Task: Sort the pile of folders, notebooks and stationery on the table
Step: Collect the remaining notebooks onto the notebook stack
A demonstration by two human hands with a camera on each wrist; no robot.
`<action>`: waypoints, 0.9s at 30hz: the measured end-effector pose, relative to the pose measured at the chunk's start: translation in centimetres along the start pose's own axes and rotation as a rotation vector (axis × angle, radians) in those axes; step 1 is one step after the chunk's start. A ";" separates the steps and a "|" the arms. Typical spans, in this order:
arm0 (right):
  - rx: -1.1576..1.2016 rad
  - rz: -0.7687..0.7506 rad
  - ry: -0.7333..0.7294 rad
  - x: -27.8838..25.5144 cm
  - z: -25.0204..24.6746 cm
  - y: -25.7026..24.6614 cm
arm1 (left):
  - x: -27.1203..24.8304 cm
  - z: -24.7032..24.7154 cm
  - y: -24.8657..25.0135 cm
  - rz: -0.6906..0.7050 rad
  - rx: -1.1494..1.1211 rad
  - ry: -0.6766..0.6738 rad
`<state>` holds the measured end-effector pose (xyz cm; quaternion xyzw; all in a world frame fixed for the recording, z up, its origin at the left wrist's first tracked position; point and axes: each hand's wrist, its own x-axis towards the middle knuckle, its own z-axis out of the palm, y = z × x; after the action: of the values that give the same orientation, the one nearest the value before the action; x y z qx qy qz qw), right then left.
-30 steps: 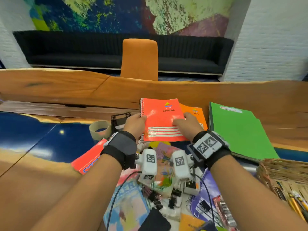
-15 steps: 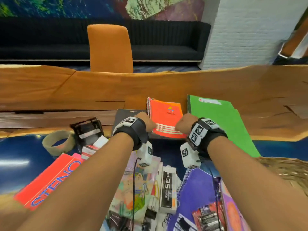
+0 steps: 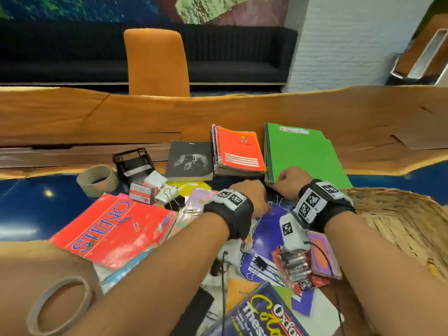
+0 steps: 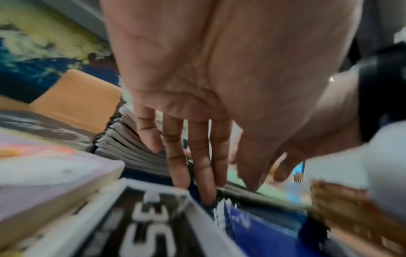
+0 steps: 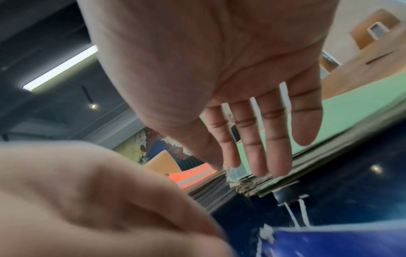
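Both hands have left the orange spiral notebook [image 3: 238, 151], now flat atop a spiral-bound stack at the counter's [image 3: 242, 112] far wooden edge, between a black book [image 3: 190, 161] and green folders [image 3: 303, 154]. Left hand [image 3: 252, 195], fingers [image 4: 175, 156] straight and empty, reaches the glossy blue notebook [image 3: 268, 229]. Right hand [image 3: 288, 180], fingers extended, empty, hovers at the folders' frayed corner.

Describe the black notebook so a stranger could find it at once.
Start at the orange chair behind the wooden table. In front of it three sorted stacks lie in a row. The black notebook is leftmost, beside the orange spiral notebooks: dark cover, grey picture.
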<state>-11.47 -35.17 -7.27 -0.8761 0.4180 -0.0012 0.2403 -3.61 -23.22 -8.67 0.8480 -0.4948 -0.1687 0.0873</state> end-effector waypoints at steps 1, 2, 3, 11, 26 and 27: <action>0.013 0.004 0.004 -0.8 0.0 0.5 | 0.0 0.6 0.9 0.000 0.102 -0.004; 0.015 0.005 0.004 -1.4 0.1 1.0 | 0.0 0.7 1.6 -0.001 0.178 0.000; 0.009 0.004 -0.001 -2.1 0.3 1.4 | -0.1 0.8 2.1 -0.001 0.218 -0.003; 0.041 -0.039 -0.055 -4.3 2.1 3.2 | -1.4 0.6 3.3 -0.032 0.274 -0.018; 0.450 0.039 0.152 -2.5 -0.9 5.1 | -2.3 -0.2 0.7 -0.056 -0.577 0.086; 0.466 0.050 0.142 -2.1 -0.9 5.3 | -2.3 -0.4 0.5 -0.065 -0.609 0.125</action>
<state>-16.91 -36.83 -8.30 -0.7841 0.4440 -0.1531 0.4057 -4.91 -21.51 -7.66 0.8069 -0.3880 -0.2591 0.3622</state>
